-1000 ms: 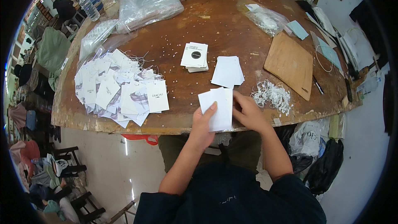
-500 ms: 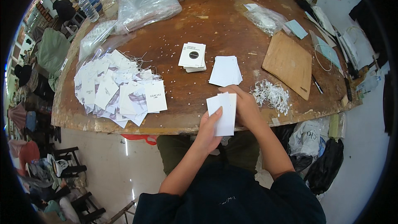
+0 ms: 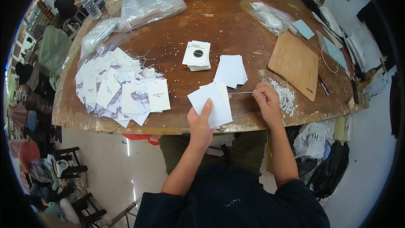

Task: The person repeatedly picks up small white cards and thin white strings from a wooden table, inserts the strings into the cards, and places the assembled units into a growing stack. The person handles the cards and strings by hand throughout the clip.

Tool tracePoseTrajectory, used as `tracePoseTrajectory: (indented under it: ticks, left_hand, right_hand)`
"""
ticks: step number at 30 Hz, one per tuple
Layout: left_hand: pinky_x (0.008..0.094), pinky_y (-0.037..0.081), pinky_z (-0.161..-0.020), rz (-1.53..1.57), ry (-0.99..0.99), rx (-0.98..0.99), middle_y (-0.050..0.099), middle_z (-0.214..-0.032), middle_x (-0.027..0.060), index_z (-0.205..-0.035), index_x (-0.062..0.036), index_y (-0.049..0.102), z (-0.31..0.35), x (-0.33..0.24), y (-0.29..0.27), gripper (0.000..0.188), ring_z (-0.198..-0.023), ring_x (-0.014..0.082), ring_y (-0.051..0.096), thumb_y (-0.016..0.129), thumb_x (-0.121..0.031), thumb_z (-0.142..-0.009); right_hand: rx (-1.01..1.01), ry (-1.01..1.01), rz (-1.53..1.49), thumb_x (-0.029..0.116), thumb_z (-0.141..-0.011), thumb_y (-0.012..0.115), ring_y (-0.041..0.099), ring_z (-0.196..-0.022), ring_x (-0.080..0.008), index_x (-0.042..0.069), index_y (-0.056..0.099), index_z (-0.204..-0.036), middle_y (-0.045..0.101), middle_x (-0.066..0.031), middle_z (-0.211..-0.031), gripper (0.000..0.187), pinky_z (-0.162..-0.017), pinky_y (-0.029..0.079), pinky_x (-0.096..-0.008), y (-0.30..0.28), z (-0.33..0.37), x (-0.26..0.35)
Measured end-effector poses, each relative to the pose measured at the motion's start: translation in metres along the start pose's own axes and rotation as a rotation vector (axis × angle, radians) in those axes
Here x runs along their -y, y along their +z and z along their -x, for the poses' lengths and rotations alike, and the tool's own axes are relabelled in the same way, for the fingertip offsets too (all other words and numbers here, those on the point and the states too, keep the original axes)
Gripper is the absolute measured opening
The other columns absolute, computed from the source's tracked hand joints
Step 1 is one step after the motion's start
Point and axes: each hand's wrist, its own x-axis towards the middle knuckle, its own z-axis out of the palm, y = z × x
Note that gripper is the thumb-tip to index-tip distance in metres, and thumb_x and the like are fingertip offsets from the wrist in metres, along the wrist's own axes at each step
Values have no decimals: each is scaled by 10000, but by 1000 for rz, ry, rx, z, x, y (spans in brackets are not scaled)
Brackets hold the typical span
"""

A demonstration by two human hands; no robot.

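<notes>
My left hand (image 3: 199, 124) grips a few white paper tags (image 3: 211, 109) by their lower left side, thumb on top, fingers underneath. From the upper right of these tags a thin white string (image 3: 241, 93) runs taut to my right hand (image 3: 266, 103), which pinches its other end. Just beyond lies a fanned stack of blank white cards (image 3: 230, 71). Left of that sits a stack of printed cards (image 3: 196, 54) bearing a dark round mark. A bundle of loose white strings (image 3: 286, 97) rests beside my right hand, partly covered by it.
A large heap of strung tags (image 3: 114, 88) covers the table's left side. Behind it are clear plastic bags (image 3: 149, 4) and a water bottle (image 3: 90, 6). At right lie a wooden board (image 3: 294, 65), a black pen (image 3: 323, 85) and another plastic bag (image 3: 272, 19).
My right hand has moved right, away from the tags, drawing the string out straight. My left hand has shifted slightly left with the tags, which now tilt left and spread apart.
</notes>
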Motion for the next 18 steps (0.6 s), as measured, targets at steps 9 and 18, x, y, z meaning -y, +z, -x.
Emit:
tracePoseTrajectory:
  ticks: [9,18]
  left_hand:
    - [275,487,-838,-336,254,-76,646,-1097,71,-1208,43,580,1,-16,-8,310,-952,112,596,611,-156,-973]
    - [278,486,-801,-534,395,-78,643,-1026,86,-1139,43,594,8,-23,-19,246,-925,125,594,608,-130,-965]
  right_hand:
    - [-201,173,-768,50,-920,634,509,-730,-47,62,536,-813,534,5,-768,146,-638,411,-206,49,-18,64]
    - [-8,175,-350,79,-964,601,500,-631,-34,1,611,-957,687,-26,-830,79,-561,422,-201,93,-6,88]
